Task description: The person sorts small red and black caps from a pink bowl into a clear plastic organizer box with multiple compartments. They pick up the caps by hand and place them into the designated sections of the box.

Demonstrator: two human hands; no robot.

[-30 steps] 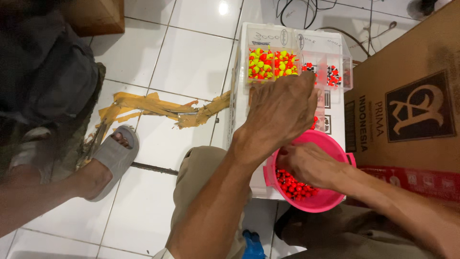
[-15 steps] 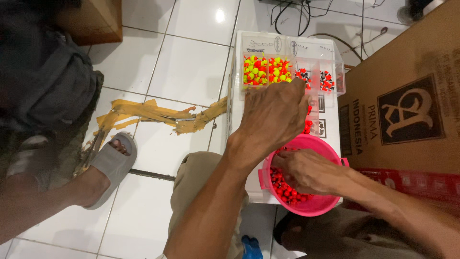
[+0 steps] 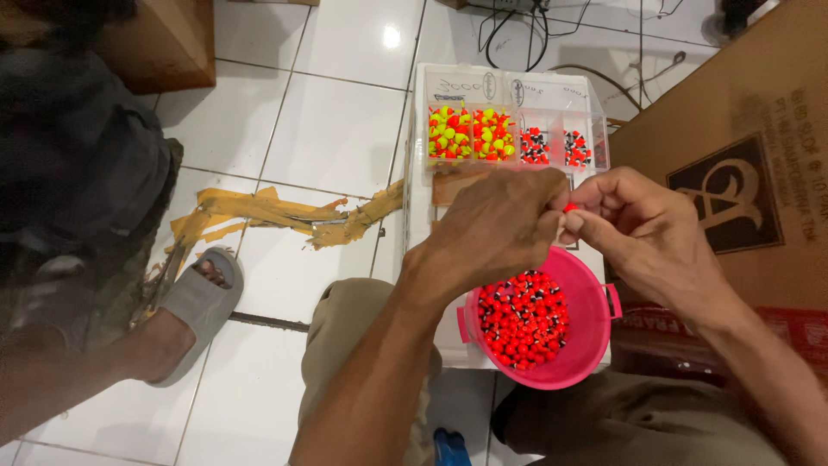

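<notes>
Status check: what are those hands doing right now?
Both hands, left and right, pinch one red bead. Pink bowl of beads below. Nothing in the way.

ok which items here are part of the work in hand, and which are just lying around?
In use:
left hand
right hand
red bead pinched between the hands
pink bowl of red beads
clear compartment box

Lying about:
torn yellow tape
cardboard box
grey sandal
cables
</notes>
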